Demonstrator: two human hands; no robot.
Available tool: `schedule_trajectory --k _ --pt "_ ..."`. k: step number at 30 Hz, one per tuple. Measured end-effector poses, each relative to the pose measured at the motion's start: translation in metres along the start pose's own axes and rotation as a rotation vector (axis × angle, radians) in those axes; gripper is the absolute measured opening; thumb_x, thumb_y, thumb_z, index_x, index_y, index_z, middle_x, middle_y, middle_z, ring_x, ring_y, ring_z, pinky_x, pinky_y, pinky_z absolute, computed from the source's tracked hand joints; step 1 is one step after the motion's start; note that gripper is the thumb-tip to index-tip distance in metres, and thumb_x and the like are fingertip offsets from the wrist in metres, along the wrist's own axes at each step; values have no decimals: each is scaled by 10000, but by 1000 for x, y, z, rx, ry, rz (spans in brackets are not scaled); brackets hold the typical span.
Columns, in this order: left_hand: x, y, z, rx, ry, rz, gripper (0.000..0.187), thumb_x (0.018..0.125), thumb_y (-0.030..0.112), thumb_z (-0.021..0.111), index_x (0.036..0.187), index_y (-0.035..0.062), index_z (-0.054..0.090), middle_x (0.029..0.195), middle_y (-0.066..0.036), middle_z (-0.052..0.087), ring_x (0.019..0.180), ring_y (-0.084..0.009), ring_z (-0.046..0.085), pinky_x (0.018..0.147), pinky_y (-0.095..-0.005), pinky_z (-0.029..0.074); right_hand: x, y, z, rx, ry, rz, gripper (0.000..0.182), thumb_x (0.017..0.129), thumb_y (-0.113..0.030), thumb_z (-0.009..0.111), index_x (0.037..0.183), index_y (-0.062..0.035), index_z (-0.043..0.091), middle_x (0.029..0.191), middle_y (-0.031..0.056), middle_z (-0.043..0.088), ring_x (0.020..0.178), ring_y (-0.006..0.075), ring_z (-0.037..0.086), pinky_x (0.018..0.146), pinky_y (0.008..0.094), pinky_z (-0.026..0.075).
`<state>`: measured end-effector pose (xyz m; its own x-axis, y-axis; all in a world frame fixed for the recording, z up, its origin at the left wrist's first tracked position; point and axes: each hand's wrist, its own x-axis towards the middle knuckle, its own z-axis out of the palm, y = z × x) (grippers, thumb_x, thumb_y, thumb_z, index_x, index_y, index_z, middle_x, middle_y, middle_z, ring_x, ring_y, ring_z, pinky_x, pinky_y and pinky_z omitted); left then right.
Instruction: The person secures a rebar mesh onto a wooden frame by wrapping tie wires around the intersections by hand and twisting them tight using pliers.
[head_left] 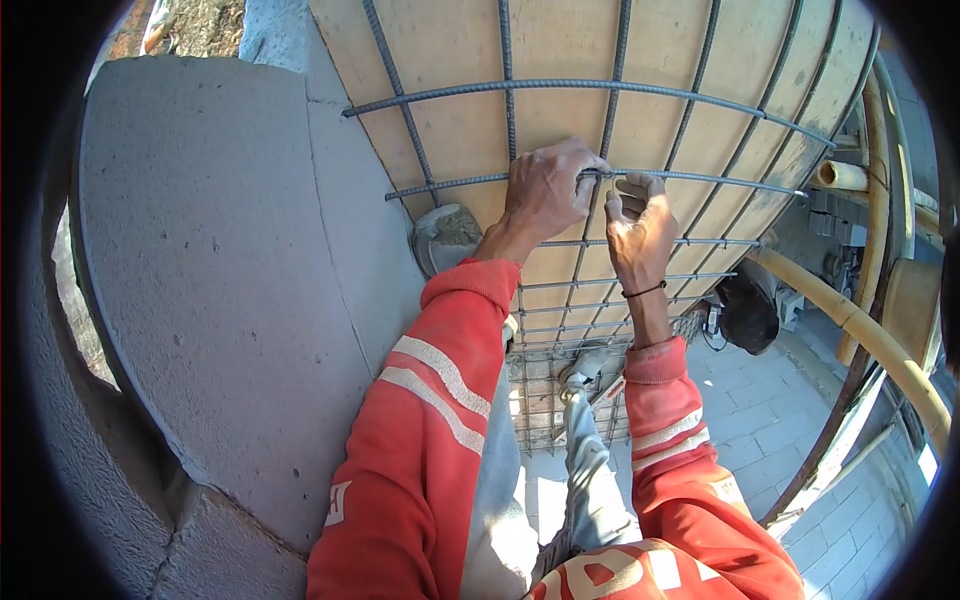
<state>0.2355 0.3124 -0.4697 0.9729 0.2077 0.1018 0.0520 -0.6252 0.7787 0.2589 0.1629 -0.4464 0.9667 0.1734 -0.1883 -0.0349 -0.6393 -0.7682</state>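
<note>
My left hand (550, 190) is closed at a crossing of the rebar grid (655, 176), its fingertips pinching a thin tie wire (597, 173) against the bars. My right hand (640, 228) faces it just to the right, thumb and fingers curled together at the same wire. The wire is very small here, and its ends are partly hidden by the fingers. Behind the bars stands a tan formwork panel (560, 50). A dark band circles my right wrist.
A grey block wall (220, 260) rises close on the left, with a round, rough-topped piece (446, 240) beside the grid. Bamboo poles (860, 320) cross on the right. Far below lie paving (760, 410) and a black bucket-like object (748, 318). My feet stand on lower bars.
</note>
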Motion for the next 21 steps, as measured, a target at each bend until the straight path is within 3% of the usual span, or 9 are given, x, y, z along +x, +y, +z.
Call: schedule_trajectory --k 2,3,4,7,11,15,21 --pt "0 -1 1 -25 -1 -1 128 836 174 747 960 145 762 928 -40 718 840 -293 697 710 -396 550 -1 7 8 188 64 -70 231 855 -36 700 1063 48 644 956 198 716 891 292 726 807 364 577" --pt "0 -1 1 -49 0 -5 134 839 166 742 970 147 763 930 -44 720 843 -291 698 714 -395 551 -3 10 13 198 98 -82 228 860 -34 708 1069 46 661 953 166 727 861 239 725 829 332 573" --pt "0 -1 2 -51 -4 1 134 839 166 742 970 147 763 930 -44 720 843 -291 698 714 -395 551 -4 12 17 197 106 -81 228 860 -34 708 1069 46 661 953 166 727 861 239 725 829 332 573" --pt "-2 -1 3 -87 37 15 127 844 146 731 966 143 766 923 -44 721 842 -291 698 710 -397 550 -7 16 29 391 161 66 201 885 -79 729 1035 50 694 916 81 739 813 123 694 780 267 559" --pt "2 2 1 -59 1 -3 109 846 126 723 946 132 768 923 -49 721 845 -292 698 709 -397 544 -1 0 22 526 97 269 241 881 -137 775 991 62 695 817 68 723 733 92 646 666 235 505" --pt "3 3 0 -47 -24 -22 111 853 126 710 948 125 767 935 -55 720 862 -299 696 720 -393 537 7 -3 15 450 98 254 276 864 -202 810 927 45 706 755 62 715 674 83 622 604 241 483" --pt "5 6 0 -14 -43 -37 133 856 135 702 970 120 769 962 -57 723 873 -301 697 743 -402 535 4 -10 15 334 146 193 222 878 -173 779 885 36 704 732 82 724 623 109 646 578 269 498"
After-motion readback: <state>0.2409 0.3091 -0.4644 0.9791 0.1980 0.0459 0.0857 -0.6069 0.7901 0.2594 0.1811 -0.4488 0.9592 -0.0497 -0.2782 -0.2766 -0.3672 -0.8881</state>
